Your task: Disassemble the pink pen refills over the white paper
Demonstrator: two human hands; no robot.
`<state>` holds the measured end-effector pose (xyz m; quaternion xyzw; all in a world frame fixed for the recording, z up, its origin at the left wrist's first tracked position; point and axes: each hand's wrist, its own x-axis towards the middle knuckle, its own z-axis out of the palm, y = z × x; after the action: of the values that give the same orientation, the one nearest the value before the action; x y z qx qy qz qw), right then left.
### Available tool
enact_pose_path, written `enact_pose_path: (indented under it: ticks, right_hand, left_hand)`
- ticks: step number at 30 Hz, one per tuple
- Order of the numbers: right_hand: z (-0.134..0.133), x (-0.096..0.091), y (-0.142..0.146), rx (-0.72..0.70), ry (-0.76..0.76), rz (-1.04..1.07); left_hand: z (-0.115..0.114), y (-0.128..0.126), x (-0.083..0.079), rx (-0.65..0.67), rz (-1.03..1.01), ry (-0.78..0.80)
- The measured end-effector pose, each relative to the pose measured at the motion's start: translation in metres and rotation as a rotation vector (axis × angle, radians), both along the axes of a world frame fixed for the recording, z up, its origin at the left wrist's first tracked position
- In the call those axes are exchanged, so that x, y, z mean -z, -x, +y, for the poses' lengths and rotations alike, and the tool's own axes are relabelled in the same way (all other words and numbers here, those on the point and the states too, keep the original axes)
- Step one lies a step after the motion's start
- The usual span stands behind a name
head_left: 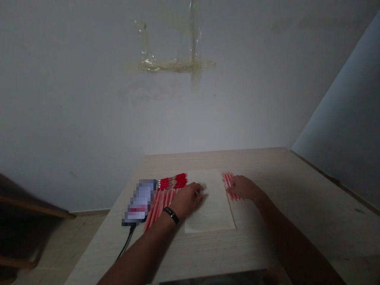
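Observation:
My left hand point(192, 196), with a black band on its wrist, rests over the left part of a white sheet point(212, 215). Its fingers are curved, with a gap between thumb and forefinger, and no object shows clearly between them. Beside it lie a bundle of red pens point(172, 181) and a row of slim pink pen-like sticks point(158, 206), partly covered by the hand and forearm. At the sheet's right edge, my right hand point(242, 187) has its fingers closed down on a small row of pink pens point(227, 176); they hide part of the row.
A phone point(140, 202), its screen blurred out, lies at the table's left with a black cable point(126, 241) running to the front. Behind the wooden table point(267, 162) stands a wall with old tape point(169, 66). Another wall rises on the right.

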<state>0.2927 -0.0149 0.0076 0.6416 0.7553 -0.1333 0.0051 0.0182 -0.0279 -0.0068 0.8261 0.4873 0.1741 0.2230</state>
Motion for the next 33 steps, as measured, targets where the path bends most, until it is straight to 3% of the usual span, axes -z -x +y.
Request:
enact_pose_path:
  ticks: [5, 12, 15, 22, 33]
  right_hand:
    - [0.003, 0.002, -0.004, -0.004, -0.011, 0.003]
    - [0.010, 0.002, -0.035, 0.048, -0.069, -0.003]
    - [0.011, 0.000, -0.044, 0.088, -0.006, -0.027]
    - [0.009, -0.002, -0.043, 0.112, 0.131, -0.038]
    - [0.010, 0.000, -0.043, 0.092, 0.095, -0.055]
  left_hand:
    - [-0.001, 0.000, -0.001, 0.000, 0.000, 0.004]
    - [0.000, 0.001, -0.001, 0.016, 0.006, -0.002]
    - [0.000, 0.001, -0.001, 0.009, 0.015, -0.006]
    - [0.000, 0.001, 0.000, 0.021, 0.007, -0.008]
    - [-0.001, 0.001, -0.003, 0.003, 0.007, -0.006]
